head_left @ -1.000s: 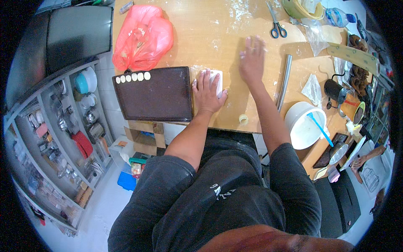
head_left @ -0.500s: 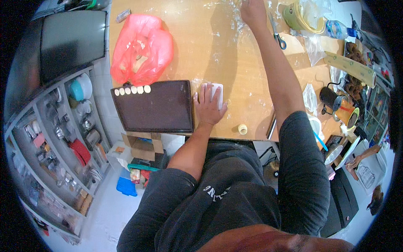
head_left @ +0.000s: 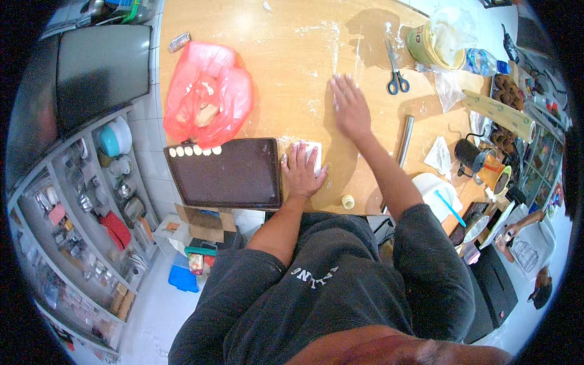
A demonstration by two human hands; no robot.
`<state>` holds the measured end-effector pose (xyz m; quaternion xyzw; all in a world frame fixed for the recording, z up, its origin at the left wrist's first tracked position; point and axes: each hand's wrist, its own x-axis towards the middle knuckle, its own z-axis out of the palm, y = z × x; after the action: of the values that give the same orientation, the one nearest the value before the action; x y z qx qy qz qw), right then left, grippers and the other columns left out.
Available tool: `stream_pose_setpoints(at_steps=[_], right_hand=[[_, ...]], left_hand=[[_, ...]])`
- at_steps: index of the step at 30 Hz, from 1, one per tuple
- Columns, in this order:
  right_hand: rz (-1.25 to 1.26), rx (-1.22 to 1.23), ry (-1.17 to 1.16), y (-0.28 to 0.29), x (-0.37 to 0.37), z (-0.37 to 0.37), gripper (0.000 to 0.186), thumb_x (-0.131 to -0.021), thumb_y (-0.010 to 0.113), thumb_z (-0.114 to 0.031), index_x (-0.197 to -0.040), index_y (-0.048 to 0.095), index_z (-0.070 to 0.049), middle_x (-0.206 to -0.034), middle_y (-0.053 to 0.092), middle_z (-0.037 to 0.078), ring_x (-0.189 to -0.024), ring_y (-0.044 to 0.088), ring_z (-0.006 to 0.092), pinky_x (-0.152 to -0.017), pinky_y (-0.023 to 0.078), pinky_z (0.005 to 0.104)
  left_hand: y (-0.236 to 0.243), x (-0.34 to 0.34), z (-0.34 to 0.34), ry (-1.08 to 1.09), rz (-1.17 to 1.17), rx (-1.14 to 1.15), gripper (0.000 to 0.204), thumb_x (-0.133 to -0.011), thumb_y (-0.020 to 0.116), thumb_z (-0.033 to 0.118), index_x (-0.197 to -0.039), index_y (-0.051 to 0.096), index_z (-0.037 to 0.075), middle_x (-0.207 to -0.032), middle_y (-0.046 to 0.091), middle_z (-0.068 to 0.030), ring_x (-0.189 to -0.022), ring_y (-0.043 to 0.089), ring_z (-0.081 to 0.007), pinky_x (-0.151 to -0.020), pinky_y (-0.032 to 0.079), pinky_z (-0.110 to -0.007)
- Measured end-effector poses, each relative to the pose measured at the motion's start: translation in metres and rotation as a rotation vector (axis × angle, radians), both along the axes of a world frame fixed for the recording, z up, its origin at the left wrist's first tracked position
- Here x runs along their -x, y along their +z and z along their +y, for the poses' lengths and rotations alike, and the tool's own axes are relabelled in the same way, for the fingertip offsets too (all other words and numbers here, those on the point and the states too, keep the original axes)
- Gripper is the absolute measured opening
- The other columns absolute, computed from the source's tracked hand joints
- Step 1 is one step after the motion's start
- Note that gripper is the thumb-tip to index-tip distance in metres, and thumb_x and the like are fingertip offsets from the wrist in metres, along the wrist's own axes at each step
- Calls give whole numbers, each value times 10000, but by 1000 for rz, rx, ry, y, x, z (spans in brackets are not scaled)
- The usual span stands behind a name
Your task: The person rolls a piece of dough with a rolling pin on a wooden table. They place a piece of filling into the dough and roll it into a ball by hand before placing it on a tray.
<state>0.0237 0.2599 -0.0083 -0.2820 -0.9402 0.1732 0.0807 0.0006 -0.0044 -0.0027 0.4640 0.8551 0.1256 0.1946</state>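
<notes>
My left hand [head_left: 303,173] lies flat with fingers spread, pressing on a small white rectangular piece [head_left: 314,152] beside the baking tray. What lies under the palm is hidden. My right hand [head_left: 351,108] is stretched out over the flour-smeared wooden table, fingers extended and nothing in them; I cannot tell whether it touches the wood. The dark baking tray [head_left: 228,176] carries a row of several small pale dough rounds [head_left: 190,151] along its far edge. A small cream-coloured ring or cutter [head_left: 347,202] stands at the table's front edge.
A pink plastic bag [head_left: 210,97] with pale contents lies behind the tray. Scissors [head_left: 393,70], a metal rod [head_left: 406,137], a tub [head_left: 423,48] and a water bottle [head_left: 483,62] are on the right. At the far right, another person's arm [head_left: 520,225] shows.
My right hand has come back from the table's far side toward me. My left hand stays on the white piece. The whole view has tipped, showing more of the far side.
</notes>
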Motion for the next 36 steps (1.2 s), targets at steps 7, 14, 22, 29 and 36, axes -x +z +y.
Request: stream_pose_setpoints(at_steps=[7, 14, 22, 29, 36], right_hand=[[86, -89, -340, -14, 24, 24, 525, -1027, 548, -170, -1534, 484, -47, -1625, 436, 181, -1527, 362, 385, -1242, 297, 528], [73, -167, -219, -23, 137, 121, 524, -1067, 505, -284, -1556, 464, -99, -1646, 416, 145, -1548, 326, 356, -1266, 258, 501], [-116, 28, 478, 11, 44, 25, 540, -1016, 568, -255, -1542, 503, -152, -1651, 426, 93, -1528, 381, 329, -1254, 302, 506], [32, -176, -339, -3, 92, 95, 519, -1018, 600, -316, -1508, 543, -153, -1602, 469, 165, -1518, 370, 386, -1237, 295, 531], [-110, 86, 312, 13, 52, -15, 625, -1008, 600, -357, -1585, 452, -170, -1686, 369, 98, -1567, 309, 336, -1247, 301, 547]], left_hand=[[0, 3, 2, 16, 9, -52, 807, -812, 749, 488, -1519, 483, 202, -1646, 365, -189, -1536, 309, -413, -1207, 220, -658], [-5, 3, -5, -14, 12, -38, 794, -822, 737, 523, -1529, 492, 257, -1669, 350, -150, -1547, 298, -388, -1198, 245, -658], [-7, -3, -3, 20, -19, 73, 773, -848, 696, 585, -1534, 513, 277, -1682, 342, -128, -1559, 289, -363, -1198, 242, -652], [-8, -2, -3, -13, 14, 10, 796, -839, 713, 579, -1534, 498, 257, -1674, 337, -148, -1569, 254, -364, -1206, 233, -652], [-5, 1, -1, 8, -26, 72, 809, -851, 699, 580, -1563, 472, 269, -1681, 331, -129, -1581, 230, -350, -1211, 217, -648]])
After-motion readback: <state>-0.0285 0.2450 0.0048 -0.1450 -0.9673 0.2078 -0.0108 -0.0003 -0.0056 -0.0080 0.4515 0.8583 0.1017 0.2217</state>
